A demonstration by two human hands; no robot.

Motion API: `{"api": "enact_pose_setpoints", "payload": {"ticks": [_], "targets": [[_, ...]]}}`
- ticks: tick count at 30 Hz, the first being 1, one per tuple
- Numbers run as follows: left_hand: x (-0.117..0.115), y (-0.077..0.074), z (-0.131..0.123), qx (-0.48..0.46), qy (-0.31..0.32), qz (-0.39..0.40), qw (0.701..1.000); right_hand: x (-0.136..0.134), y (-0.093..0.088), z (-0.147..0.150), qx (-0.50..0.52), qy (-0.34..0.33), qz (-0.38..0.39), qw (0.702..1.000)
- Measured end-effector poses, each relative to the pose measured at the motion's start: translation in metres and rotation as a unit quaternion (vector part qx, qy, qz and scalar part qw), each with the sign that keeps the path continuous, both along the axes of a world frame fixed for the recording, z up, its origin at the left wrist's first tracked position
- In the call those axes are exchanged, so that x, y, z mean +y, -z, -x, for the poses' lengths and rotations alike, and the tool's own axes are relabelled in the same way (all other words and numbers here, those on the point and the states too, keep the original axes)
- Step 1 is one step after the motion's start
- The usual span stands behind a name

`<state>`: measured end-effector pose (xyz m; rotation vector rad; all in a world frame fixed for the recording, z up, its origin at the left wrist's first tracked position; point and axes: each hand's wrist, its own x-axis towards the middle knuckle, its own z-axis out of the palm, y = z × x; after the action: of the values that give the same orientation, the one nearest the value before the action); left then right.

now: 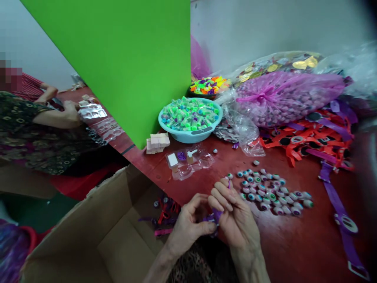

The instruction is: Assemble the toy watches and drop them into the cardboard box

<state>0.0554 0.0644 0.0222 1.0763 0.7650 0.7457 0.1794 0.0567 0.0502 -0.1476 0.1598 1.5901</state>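
grip: left hand (192,221) + right hand (237,216) both clamped on purple strap (217,216) | strap: between hands, near-left of eyeball-bead cluster (271,192) | long axis: mostly hidden, seemingly up through right fist | right hand nearer cluster

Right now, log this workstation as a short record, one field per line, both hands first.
Left hand: pinching a purple piece
Right hand: fingers curled, holding the same piece
Loose items: eye-patterned beads right of the hands, on the red table
Basin: light blue, heaped with small clear-and-green pieces
Box: open cardboard, left of the hands
Co-worker: far left
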Motion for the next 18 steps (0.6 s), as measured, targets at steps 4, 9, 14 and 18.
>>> {"api": "enact_pose_setpoints", "payload": {"ticks": [4,9,14,18], "targets": [[-0.003,-0.004,0.002,0.051,0.062,0.028,0.996,-0.001,-0.001,-0.005,0.046,-0.003,-0.001,0.999],[-0.010,-0.005,0.002,0.028,0.015,-0.016,0.999,0.001,0.002,-0.010,0.036,0.001,0.014,0.999],[-0.013,-0.002,0.004,-0.027,0.042,0.081,0.995,0.009,0.013,-0.007,-0.016,0.012,0.041,0.999],[-0.013,0.002,0.011,-0.003,-0.006,0.115,0.993,0.009,0.012,0.006,-0.134,0.012,-0.004,0.991]]}}
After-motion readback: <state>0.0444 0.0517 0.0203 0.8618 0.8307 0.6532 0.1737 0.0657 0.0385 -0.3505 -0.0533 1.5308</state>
